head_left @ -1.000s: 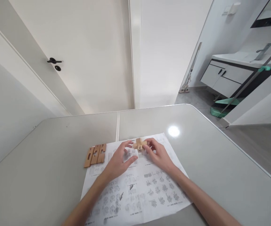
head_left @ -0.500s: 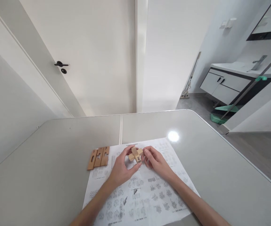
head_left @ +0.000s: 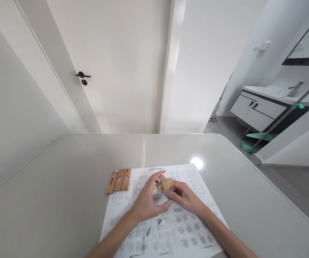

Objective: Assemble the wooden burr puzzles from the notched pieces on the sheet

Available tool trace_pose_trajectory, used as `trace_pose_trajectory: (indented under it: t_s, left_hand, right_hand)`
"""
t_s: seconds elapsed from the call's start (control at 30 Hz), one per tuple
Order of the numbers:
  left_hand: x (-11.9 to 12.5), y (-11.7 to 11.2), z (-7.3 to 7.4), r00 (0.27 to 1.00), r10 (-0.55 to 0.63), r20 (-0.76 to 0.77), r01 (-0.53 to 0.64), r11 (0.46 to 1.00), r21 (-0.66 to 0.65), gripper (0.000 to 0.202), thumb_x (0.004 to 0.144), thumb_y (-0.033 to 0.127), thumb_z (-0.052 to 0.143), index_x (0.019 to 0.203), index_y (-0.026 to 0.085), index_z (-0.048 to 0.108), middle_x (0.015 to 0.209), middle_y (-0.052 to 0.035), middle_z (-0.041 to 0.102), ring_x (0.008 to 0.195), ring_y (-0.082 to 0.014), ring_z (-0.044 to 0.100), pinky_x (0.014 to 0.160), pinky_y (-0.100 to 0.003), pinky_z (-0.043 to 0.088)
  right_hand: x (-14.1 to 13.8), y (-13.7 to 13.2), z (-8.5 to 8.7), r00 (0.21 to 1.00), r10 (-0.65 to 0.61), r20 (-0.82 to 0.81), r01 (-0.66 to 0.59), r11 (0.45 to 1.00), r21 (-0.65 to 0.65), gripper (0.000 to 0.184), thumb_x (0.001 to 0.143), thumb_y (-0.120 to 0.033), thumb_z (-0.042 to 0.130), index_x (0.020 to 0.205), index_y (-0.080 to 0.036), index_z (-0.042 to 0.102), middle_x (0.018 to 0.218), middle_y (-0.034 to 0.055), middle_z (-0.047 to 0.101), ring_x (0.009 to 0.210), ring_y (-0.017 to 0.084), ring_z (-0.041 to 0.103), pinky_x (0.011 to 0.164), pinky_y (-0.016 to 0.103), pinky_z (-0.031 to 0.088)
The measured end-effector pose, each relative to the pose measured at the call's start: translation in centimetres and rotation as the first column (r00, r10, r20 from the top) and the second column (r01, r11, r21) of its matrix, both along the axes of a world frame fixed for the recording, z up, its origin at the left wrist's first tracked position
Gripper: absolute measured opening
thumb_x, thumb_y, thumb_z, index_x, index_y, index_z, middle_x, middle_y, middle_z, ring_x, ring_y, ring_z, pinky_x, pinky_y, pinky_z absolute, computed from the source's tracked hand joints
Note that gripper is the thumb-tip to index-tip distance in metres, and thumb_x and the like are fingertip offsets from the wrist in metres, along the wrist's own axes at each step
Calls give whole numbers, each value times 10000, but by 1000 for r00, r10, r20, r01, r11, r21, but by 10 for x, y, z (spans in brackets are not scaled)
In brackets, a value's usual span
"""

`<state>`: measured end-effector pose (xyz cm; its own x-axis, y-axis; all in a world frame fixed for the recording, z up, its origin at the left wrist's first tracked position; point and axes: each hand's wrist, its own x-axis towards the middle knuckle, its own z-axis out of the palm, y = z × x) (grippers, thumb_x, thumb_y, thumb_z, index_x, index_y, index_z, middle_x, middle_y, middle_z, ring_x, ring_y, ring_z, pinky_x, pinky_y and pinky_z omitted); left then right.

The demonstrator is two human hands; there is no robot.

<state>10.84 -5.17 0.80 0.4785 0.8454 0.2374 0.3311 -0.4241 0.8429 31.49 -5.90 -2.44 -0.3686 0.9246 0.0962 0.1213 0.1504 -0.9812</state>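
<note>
A small wooden interlocking puzzle (head_left: 165, 183), made of crossed light-wood blocks, is held above a printed sheet. My right hand (head_left: 185, 196) grips it from the right with bent fingers and thumb. My left hand (head_left: 147, 200) curves around its left side, thumb and fingers spread apart; whether a fingertip touches the wood is hard to see. Three flat brown wooden pieces with cut-outs (head_left: 119, 180) lie side by side at the sheet's upper left corner, marked with numbers.
The white sheet of assembly diagrams (head_left: 143, 231) lies under both forearms on a grey table (head_left: 71, 200) with a seam. Beyond the table stand a white door (head_left: 111, 64) and, at right, a washbasin cabinet (head_left: 259, 107) with a green dustpan (head_left: 248, 146) near it.
The puzzle has turned, so its number 3 no longer shows. My right hand has taken hold of it, while my left fingers have opened away. The camera view has shifted slightly.
</note>
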Motion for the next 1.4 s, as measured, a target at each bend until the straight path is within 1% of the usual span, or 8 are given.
trace_pose_trajectory:
  t_s: [0.2, 0.3, 0.47, 0.77, 0.9, 1.1, 1.27, 1.4]
  left_hand:
    - [-1, 6, 4, 995, 38, 95, -16, 975, -220, 515, 866, 386, 757, 1351, 290, 612, 1300, -72, 696, 1196, -284, 650, 1060, -446, 516]
    - [-3, 9, 5, 990, 14, 139, 26, 960, -278, 507, 825, 385, 796, 1298, 271, 651, 1261, -67, 720, 1182, -288, 663, 1055, -428, 521]
    - [-8, 7, 7, 973, -19, 230, 92, 945, -313, 493, 794, 330, 807, 1263, 260, 672, 1262, -70, 718, 1174, -293, 664, 1056, -420, 514]
    - [-4, -1, 8, 980, 71, 185, -9, 948, -318, 543, 792, 380, 825, 1296, 282, 649, 1304, -68, 705, 1218, -295, 645, 1077, -431, 495]
    - [-4, 0, 10, 980, 30, 197, 35, 948, -318, 537, 781, 354, 831, 1282, 274, 655, 1268, -68, 719, 1163, -289, 674, 1061, -428, 508]
    - [-6, 2, 13, 972, -42, 232, 115, 943, -312, 543, 796, 358, 820, 1301, 270, 641, 1315, -89, 690, 1206, -312, 651, 1084, -469, 495]
    - [-10, 7, 12, 906, -192, 378, 339, 862, -375, 605, 790, 343, 837, 1347, 279, 611, 1373, -105, 652, 1159, -296, 675, 999, -428, 544]
    - [-11, 9, 16, 914, -237, 329, 355, 860, -367, 596, 777, 343, 848, 1326, 277, 629, 1322, -98, 671, 1153, -293, 667, 1023, -434, 520]
  right_hand:
    - [-2, -2, 1, 998, -19, 68, 19, 1000, 13, 321, 980, -491, 611, 878, -191, 663, 643, -25, 532, 555, 130, 458, 530, 260, 349]
    - [-2, -4, 6, 998, 29, 57, -29, 1000, 4, 368, 977, -532, 601, 848, -193, 667, 663, -12, 540, 570, 133, 455, 534, 262, 352]
    - [1, -8, 15, 962, 267, -61, -272, 958, -89, 414, 1011, -571, 524, 981, -194, 694, 751, 19, 626, 604, 132, 503, 566, 263, 393]
    - [-5, -8, 7, 974, 196, -116, -209, 971, -118, 409, 1026, -571, 500, 991, -193, 652, 740, -4, 565, 587, 125, 487, 580, 276, 405]
    - [-4, -11, 9, 971, 219, -94, -228, 969, -99, 392, 1038, -546, 494, 951, -196, 647, 638, -46, 463, 556, 118, 403, 598, 284, 389]
    - [-3, -14, 17, 967, 227, -118, -239, 965, -103, 431, 1025, -578, 498, 903, -193, 646, 650, -40, 471, 563, 113, 409, 598, 276, 402]
    - [3, -11, 21, 897, 385, -215, -428, 879, -209, 468, 991, -621, 525, 1014, -174, 663, 749, 10, 609, 582, 127, 522, 633, 302, 466]
    - [5, -11, 20, 926, 327, -190, -364, 907, -213, 420, 928, -587, 649, 814, -183, 641, 686, -6, 592, 576, 126, 519, 594, 277, 446]
